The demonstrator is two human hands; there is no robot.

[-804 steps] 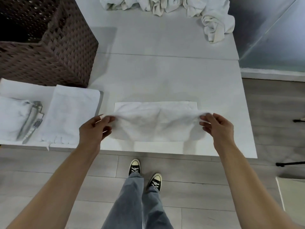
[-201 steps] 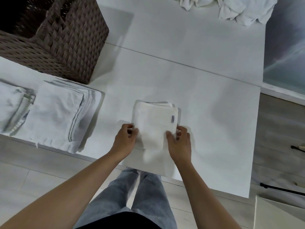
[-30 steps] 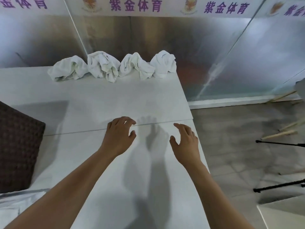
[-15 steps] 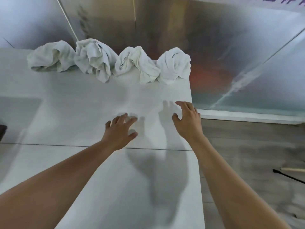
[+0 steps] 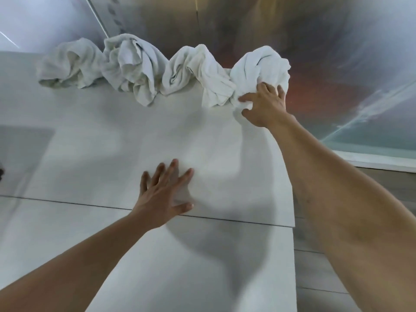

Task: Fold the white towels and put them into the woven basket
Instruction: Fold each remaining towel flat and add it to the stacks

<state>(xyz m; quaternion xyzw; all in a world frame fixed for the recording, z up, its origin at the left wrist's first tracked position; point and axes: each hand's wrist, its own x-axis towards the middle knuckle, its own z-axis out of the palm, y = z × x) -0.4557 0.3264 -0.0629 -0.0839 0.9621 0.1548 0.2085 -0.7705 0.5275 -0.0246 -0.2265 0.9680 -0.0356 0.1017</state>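
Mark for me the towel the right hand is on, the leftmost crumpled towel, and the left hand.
rightmost towel (image 5: 262, 64), head view, upper bunched folds.
leftmost towel (image 5: 67, 64), head view, middle of the heap.
left hand (image 5: 163, 194), head view, back of hand.

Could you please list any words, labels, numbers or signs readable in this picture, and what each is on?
None: no text can be read anywhere.
The four crumpled towels show no readable label.
The table and the shiny wall bear no writing.
The right hand grips the rightmost towel, where no label shows.
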